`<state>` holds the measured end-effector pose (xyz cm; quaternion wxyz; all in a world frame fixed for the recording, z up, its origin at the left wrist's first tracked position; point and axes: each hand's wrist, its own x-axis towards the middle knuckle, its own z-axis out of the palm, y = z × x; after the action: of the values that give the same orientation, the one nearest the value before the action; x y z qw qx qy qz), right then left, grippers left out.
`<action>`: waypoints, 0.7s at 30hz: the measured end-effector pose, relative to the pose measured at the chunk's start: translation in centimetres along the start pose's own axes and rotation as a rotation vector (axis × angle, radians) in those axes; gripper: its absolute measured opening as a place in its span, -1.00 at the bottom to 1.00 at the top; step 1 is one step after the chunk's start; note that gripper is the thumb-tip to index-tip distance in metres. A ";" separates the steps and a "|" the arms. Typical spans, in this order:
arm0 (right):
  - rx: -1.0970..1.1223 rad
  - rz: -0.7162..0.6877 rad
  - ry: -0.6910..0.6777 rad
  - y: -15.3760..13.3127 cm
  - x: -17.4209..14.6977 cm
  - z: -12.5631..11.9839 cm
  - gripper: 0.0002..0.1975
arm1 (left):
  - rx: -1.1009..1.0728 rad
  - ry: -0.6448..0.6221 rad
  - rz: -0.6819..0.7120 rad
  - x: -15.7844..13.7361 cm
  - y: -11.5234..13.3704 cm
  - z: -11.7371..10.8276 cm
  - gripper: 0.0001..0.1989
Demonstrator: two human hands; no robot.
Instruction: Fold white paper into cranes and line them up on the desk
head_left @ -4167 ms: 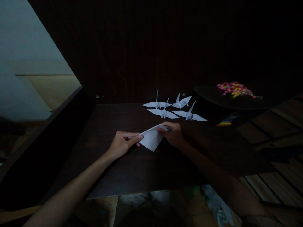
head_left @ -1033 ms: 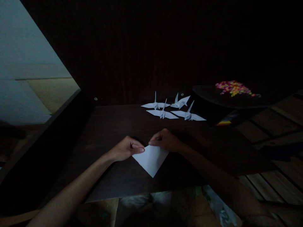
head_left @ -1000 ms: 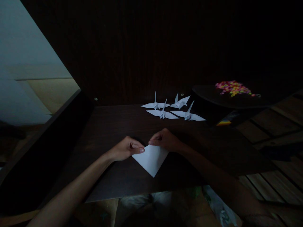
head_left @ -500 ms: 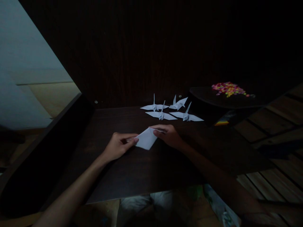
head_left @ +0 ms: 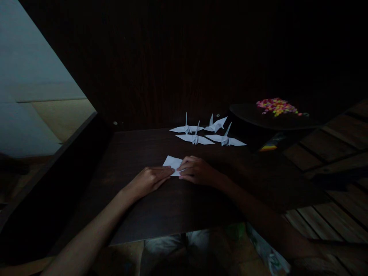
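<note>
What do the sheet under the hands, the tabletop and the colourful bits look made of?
Sheet: likely paper, matte white; crisp straight edges. Tabletop: probably wood or wood-look laminate, dark, dull; faint streaks like grain. Colourful bits: maybe plastic, from the saturated colour; finish too small to tell.

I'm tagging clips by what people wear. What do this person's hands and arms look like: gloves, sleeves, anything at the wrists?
The left hand and the right hand are ungloved; no rings can be made out. The left forearm shows no sleeve or wristband; the right forearm is bare near the wrist, but too dark toward the elbow to tell.
</note>
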<state>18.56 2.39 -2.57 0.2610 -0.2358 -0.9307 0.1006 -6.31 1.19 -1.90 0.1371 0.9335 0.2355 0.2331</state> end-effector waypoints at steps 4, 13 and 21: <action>0.015 0.003 -0.093 0.1 -0.3 0.0 -0.89 | -0.069 -0.055 -0.105 -0.1 -0.1 -0.1 -0.61; 0.138 0.084 -0.141 0.6 -0.7 -0.4 -0.72 | -0.133 0.002 -0.158 -0.3 -1.2 0.2 -0.60; 0.003 0.022 -0.187 0.2 -0.6 0.0 -0.67 | -0.085 -0.061 0.027 -0.1 -1.8 0.2 -0.49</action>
<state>19.04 2.27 -2.91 0.1721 -0.2352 -0.9482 0.1262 -6.94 2.63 -2.77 0.1807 0.9365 0.2085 0.2163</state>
